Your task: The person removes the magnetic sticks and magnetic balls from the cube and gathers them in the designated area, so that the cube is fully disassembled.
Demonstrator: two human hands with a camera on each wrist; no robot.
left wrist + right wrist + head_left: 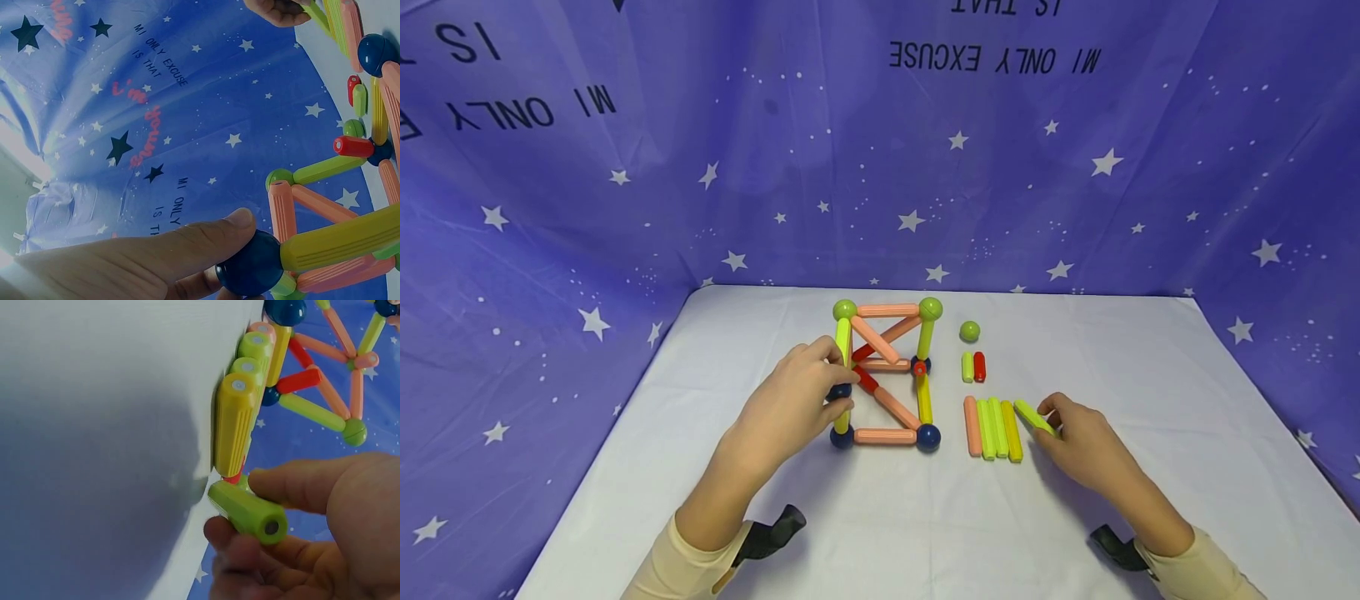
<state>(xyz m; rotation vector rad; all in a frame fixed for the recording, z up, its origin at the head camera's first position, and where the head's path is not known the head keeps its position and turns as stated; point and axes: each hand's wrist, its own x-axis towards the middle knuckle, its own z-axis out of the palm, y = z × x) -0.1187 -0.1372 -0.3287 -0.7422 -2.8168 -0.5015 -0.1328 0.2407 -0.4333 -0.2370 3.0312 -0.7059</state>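
A frame of magnetic building rods and balls stands on the table, with a salmon rod (886, 437) along its near side and green balls (930, 308) at the far corners. At its left side, my left hand (786, 400) grips a dark blue ball (251, 265) between thumb and fingers; a yellow rod (337, 240) joins that ball. To the right, my right hand (1086, 442) pinches a light green rod (247, 511) near one end, beside a row of rods. A short red rod (353, 146) sticks out from another blue ball (380, 152).
Right of the frame lie a salmon rod (972, 425), two green rods and a yellow rod (1012, 432) side by side. Behind them are short green and red pieces (979, 367) and a loose green ball (970, 332). A purple starred cloth (880, 167) hangs behind the white table.
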